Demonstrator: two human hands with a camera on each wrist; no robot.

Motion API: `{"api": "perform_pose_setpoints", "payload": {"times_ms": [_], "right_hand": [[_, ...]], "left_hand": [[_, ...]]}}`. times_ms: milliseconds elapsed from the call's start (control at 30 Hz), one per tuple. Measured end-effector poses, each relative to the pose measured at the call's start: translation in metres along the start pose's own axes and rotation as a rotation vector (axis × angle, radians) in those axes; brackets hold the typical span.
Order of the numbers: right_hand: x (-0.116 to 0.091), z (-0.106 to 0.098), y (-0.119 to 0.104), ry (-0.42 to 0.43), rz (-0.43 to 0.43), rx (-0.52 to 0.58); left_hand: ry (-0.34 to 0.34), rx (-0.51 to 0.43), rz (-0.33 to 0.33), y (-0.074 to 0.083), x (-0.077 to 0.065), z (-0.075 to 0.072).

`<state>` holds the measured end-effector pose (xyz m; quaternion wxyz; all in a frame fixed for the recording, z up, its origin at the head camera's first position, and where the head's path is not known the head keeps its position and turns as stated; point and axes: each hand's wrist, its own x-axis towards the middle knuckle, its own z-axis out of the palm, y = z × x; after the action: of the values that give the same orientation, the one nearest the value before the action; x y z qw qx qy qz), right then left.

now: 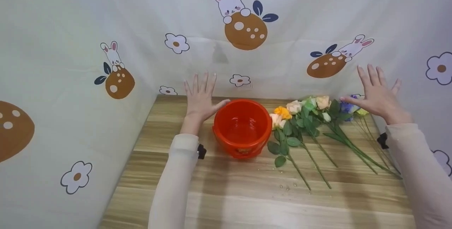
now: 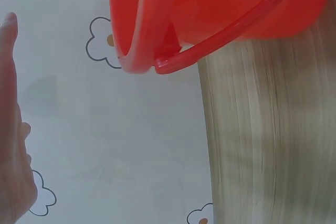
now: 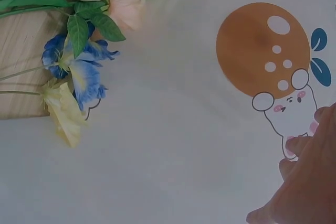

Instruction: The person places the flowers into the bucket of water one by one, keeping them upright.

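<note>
A red bucket (image 1: 243, 148) stands upright on the wooden table, its inside bare and its handle folded down against the side. My left hand (image 1: 200, 102) is held up beside the bucket's left rim, fingers straight and spread, holding nothing. In the left wrist view the bucket's handle (image 2: 231, 32) shows close by. My right hand (image 1: 379, 96) is raised over the far right end of the table, fingers spread and holding nothing. Nearest to it are a blue flower (image 3: 84, 66) and a yellow flower (image 3: 64, 109).
Right of the bucket lie several artificial stems: an orange flower (image 1: 282, 112), a peach rose (image 1: 294, 107), another peach rose (image 1: 323, 102) and a white bud (image 1: 326, 117). Small clear bits (image 1: 287, 187) are scattered near the stem ends. A printed cloth (image 1: 148, 13) hangs around the table (image 1: 247, 200).
</note>
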<state>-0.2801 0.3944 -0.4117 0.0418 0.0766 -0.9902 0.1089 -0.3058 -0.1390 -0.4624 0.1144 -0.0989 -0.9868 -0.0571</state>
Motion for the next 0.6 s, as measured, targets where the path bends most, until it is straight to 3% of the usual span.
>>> {"api": "perform_pose_setpoints", "payload": {"times_ms": [367, 600], "right_hand": [[-0.007, 0.010, -0.002, 0.005, -0.014, 0.007], [-0.015, 0.020, -0.002, 0.020, -0.013, 0.024]], "left_hand": [[0.027, -0.027, 0.012, -0.003, -0.014, 0.009], [0.054, -0.071, -0.007, -0.002, -0.030, 0.018]]}}
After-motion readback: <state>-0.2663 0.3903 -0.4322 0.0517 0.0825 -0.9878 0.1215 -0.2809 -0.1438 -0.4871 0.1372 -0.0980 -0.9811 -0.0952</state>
